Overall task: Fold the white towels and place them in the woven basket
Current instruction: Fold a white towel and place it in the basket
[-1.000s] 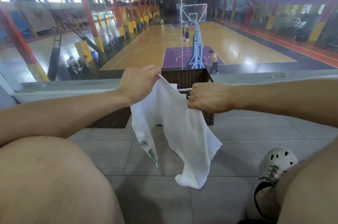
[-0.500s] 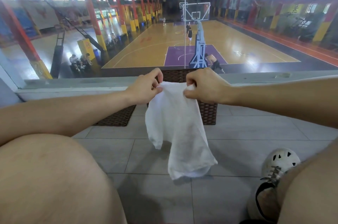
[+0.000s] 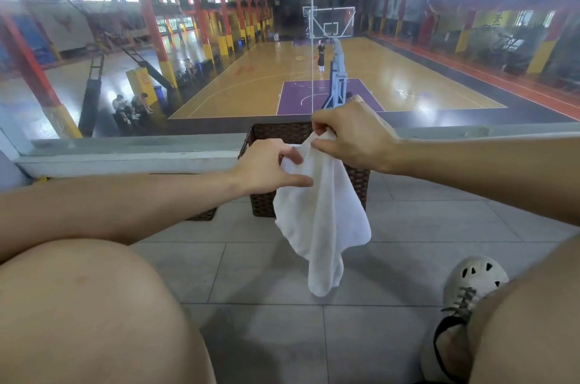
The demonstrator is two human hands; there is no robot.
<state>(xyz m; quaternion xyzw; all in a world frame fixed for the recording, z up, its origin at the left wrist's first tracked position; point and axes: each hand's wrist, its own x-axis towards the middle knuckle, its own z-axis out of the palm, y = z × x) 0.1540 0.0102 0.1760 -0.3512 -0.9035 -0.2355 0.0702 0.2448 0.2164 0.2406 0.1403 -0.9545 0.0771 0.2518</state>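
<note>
Right hand: the right hand [image 3: 354, 135] is raised in front of the woven basket [image 3: 276, 135], fingers [image 3: 320, 143] clenched on the top edge of the white towel [image 3: 323, 220].
Left hand: the left hand [image 3: 266, 168] sits just below and left of the right one; its thumb and forefinger pinch the towel's left edge near the top, while the other fingers are stretched out across the cloth.
Towel: it hangs in the air from both hands, bunched at the top and spreading wider in the middle, then narrowing to a rolled tip at the bottom. Its lower edges are loose and uneven, clear of the floor.
Basket: dark brown weave, square-cornered, standing on the tiled floor [image 3: 251, 273] against the low ledge [image 3: 125, 154] under the glass pane. The towel and hands cover much of its front; the near left corner and top rim show. What lies inside I cannot tell.
Second weave: a strip of darker woven material [image 3: 204, 214] shows under the left forearm, mostly hidden.
Open room: grey tiles lie bare between the basket and the person's knees, with free space under and to both sides of the hanging cloth.
Foot: a white perforated shoe [image 3: 470, 283] rests on the tiles at lower right, well apart from the towel's tip.
</note>
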